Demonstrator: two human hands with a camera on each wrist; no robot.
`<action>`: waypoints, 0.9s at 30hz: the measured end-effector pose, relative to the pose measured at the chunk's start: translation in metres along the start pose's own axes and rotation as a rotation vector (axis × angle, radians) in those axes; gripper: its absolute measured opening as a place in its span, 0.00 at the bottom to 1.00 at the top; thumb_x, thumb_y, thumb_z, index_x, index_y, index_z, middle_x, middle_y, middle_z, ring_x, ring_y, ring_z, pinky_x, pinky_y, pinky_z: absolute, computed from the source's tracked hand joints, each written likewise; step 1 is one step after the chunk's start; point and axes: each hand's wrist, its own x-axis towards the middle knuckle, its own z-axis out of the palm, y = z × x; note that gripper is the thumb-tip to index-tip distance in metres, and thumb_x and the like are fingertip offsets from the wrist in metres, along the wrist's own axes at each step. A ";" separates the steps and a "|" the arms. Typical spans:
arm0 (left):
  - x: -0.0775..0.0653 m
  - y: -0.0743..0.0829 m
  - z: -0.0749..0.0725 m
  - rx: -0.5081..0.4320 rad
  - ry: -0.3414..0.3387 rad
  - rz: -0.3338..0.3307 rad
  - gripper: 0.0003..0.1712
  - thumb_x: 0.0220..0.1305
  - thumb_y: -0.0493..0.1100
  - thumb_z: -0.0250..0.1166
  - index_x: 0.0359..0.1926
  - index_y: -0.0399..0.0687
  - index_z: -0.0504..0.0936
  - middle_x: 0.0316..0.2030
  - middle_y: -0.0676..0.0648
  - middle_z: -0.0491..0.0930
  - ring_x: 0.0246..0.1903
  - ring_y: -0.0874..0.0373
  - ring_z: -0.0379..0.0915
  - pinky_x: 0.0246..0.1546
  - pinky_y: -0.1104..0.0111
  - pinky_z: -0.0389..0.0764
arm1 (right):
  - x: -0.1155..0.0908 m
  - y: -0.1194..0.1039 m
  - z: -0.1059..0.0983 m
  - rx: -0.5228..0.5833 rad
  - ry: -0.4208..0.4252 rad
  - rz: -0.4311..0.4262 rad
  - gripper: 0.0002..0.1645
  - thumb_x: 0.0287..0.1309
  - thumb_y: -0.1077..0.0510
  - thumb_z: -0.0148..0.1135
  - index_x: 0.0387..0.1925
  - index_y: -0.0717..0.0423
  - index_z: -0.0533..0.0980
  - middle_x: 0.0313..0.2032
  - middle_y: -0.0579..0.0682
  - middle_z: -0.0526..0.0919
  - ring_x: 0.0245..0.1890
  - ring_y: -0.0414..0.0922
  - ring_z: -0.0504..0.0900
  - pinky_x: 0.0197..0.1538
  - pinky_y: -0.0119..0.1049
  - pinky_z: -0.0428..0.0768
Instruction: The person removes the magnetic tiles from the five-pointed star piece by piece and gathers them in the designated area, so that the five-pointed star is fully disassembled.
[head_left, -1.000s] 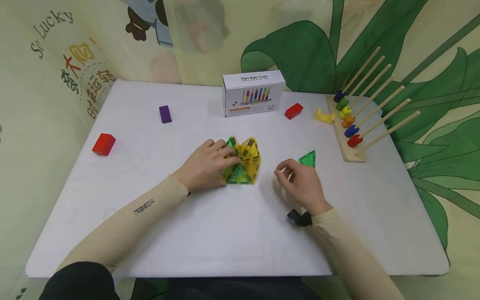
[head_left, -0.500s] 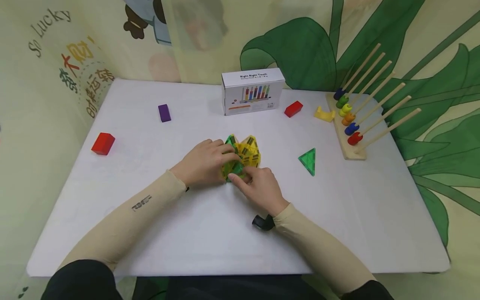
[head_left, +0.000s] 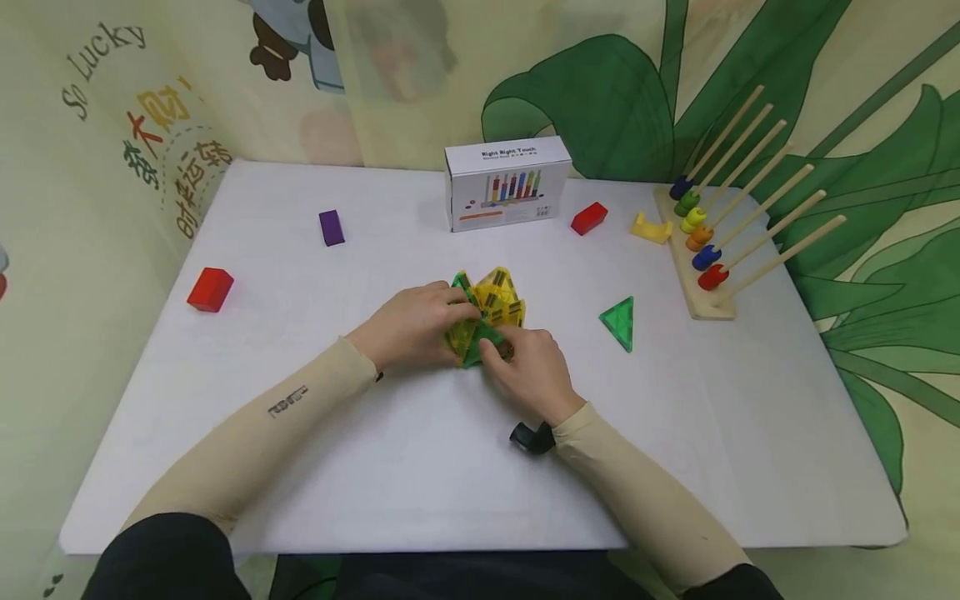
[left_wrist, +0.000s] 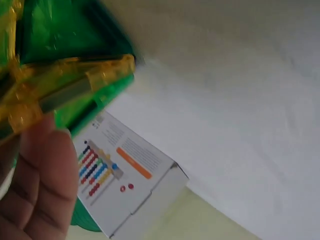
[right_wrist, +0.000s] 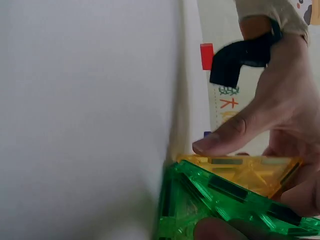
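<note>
A cluster of see-through green and yellow magnetic tiles [head_left: 501, 300] stands mid-table, its panels joined at angles. My left hand [head_left: 420, 323] grips it from the left; in the right wrist view that hand's thumb [right_wrist: 210, 143] presses a yellow tile [right_wrist: 250, 170]. At the front right, my right hand [head_left: 534, 371] pinches a green tile [right_wrist: 215, 192] of the cluster between thumb and fingers. The left wrist view shows left fingers [left_wrist: 57, 170] under a yellow tile edge [left_wrist: 70, 85]. A loose green triangle tile [head_left: 619, 323] lies flat to the right.
Behind the cluster stands a white box [head_left: 508, 185]. A wooden peg stand [head_left: 701, 287] with coloured beads is at the right, beside a yellow arch piece [head_left: 651, 229] and a red block [head_left: 589, 218]. Another red block [head_left: 211, 289] and a purple block [head_left: 332, 227] lie at left.
My right hand has moved left from beside the loose green triangle to the cluster's front and taken hold of a green tile there. My left hand has stayed on the cluster.
</note>
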 end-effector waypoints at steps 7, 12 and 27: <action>-0.002 0.017 0.007 -0.008 0.054 -0.112 0.35 0.49 0.56 0.83 0.55 0.45 0.84 0.50 0.43 0.85 0.50 0.47 0.82 0.50 0.55 0.87 | 0.006 0.005 -0.012 -0.038 0.026 0.001 0.13 0.68 0.55 0.62 0.41 0.61 0.85 0.23 0.51 0.87 0.18 0.40 0.76 0.24 0.31 0.72; 0.000 0.022 0.007 -0.014 0.066 -0.145 0.35 0.49 0.57 0.83 0.54 0.44 0.85 0.49 0.43 0.85 0.48 0.47 0.84 0.49 0.55 0.87 | 0.008 0.008 -0.017 -0.028 0.020 0.020 0.13 0.68 0.56 0.62 0.43 0.62 0.85 0.24 0.51 0.87 0.19 0.40 0.76 0.24 0.30 0.72; -0.001 0.024 0.012 0.018 0.094 -0.147 0.35 0.49 0.58 0.83 0.55 0.46 0.84 0.50 0.43 0.85 0.49 0.47 0.84 0.46 0.55 0.88 | -0.005 0.014 -0.022 0.033 0.012 0.069 0.09 0.64 0.60 0.62 0.36 0.63 0.84 0.16 0.48 0.80 0.14 0.37 0.69 0.20 0.28 0.63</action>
